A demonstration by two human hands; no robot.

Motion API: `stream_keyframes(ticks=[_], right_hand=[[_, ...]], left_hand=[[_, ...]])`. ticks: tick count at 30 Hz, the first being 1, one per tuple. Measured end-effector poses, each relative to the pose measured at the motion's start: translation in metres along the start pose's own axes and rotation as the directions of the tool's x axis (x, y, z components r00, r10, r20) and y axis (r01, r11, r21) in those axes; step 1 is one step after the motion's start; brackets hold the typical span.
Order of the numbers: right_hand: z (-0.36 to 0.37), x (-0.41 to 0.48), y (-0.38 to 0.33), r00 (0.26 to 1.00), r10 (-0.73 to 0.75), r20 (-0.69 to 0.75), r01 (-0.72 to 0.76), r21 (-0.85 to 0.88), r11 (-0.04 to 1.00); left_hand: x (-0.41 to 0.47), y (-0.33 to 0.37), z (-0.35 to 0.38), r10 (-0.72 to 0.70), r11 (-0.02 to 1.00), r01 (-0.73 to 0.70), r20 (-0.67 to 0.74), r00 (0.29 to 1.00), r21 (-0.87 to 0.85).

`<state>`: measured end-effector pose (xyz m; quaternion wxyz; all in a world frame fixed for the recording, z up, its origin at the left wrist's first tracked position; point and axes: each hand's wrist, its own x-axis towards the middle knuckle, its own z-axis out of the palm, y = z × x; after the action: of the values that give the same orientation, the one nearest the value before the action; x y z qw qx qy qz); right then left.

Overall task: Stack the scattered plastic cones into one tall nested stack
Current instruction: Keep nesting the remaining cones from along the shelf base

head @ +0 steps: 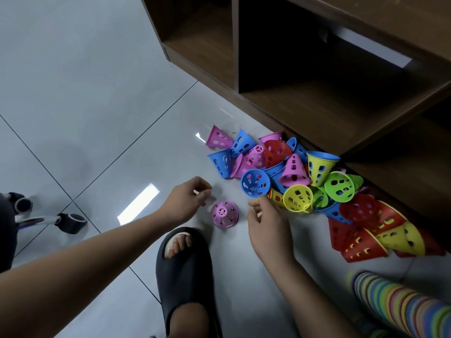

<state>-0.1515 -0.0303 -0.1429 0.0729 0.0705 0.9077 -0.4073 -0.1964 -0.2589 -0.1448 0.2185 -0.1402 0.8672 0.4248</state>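
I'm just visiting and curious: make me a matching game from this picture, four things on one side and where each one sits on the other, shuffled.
Things:
1 lone pink cone
2 blue cone showing its open mouth
3 striped nested stack
4 black slipper

Places:
A on the person's foot
B lower right corner
C between the left hand and right hand
D near edge of the pile

Pairs: 1-C, 2-D, 3-B, 4-A

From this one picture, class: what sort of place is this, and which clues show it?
Likely an indoor room, home or office: glossy pale tiled floor, dark wooden shelf unit, chrome wheeled chair base.
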Motion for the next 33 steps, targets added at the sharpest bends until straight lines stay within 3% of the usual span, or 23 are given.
stream_keyframes(ticks=[3,7,11,17,25,30,33], right_hand=[[-0.005,0.005,-0.004,0.982,-0.174,-0.067,0.164,-0.137,0.977],[-0.004,0.013,-0.010,0.966,-0.252,-0.053,0.227,-0.286,0.931],[-0.004,0.020,-0.016,0.960,-0.269,-0.079,0.231,-0.324,0.918],[-0.001,0.031,-0.014,0.960,-0.253,-0.117,0.204,-0.321,0.925],[-0.003,0.039,0.000,0.956,-0.270,-0.113,0.226,-0.302,0.926],[-0.010,0.041,0.002,0.950,-0.289,-0.122,0.257,-0.223,0.940],[-0.020,0.040,-0.007,0.957,-0.211,-0.200,0.215,-0.002,0.977]], left_hand=[[0.017,0.008,-0.005,0.089,0.994,-0.086,-0.054,0.995,0.066],[0.032,0.023,-0.006,0.228,0.965,-0.205,-0.135,0.964,0.163],[0.042,0.035,-0.004,0.291,0.940,-0.242,-0.196,0.936,0.241],[0.053,0.035,-0.004,0.332,0.908,-0.255,-0.201,0.922,0.332],[0.052,0.026,-0.009,0.271,0.923,-0.187,-0.222,0.937,0.338],[0.036,0.029,-0.014,0.174,0.979,-0.135,-0.276,0.945,0.153],[0.025,0.031,-0.018,0.090,0.993,-0.108,-0.278,0.956,-0.049]])
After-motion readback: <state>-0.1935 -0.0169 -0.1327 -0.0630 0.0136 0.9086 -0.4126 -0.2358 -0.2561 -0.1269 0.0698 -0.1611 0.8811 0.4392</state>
